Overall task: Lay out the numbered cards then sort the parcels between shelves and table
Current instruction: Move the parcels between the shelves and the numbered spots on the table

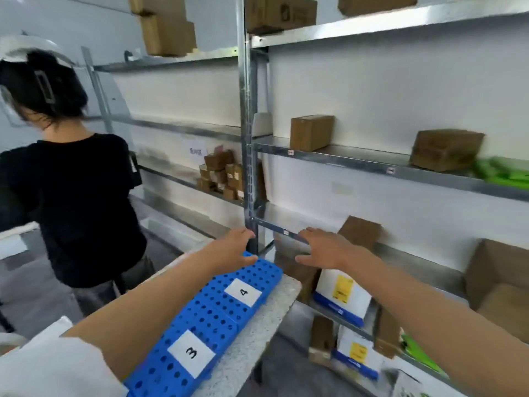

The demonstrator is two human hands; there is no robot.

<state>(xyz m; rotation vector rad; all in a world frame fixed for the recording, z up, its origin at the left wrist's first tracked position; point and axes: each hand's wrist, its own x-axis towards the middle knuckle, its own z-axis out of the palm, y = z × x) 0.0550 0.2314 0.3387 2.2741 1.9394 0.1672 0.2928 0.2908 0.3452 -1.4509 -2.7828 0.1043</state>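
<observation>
White cards numbered 3 (191, 353) and 4 (243, 292) lie on blue perforated trays (217, 313) along the grey table (257, 336). Both my arms stretch forward over the table toward the metal shelves. My left hand (233, 247) hovers open above the far end of the blue trays, holding nothing. My right hand (326, 249) is open too, fingers spread, in front of the lower shelf rail (274, 229), just left of a tilted brown parcel (360, 232). White parcels with yellow labels (342, 293) stand on the shelf below.
A person in a black shirt (83, 202) stands at the left, back turned. Brown parcels (311, 132) (446, 149) sit on the middle shelf, green packets (506, 173) at its right end. An open cardboard box (501, 285) is low right. Small boxes (221, 174) are piled on the left rack.
</observation>
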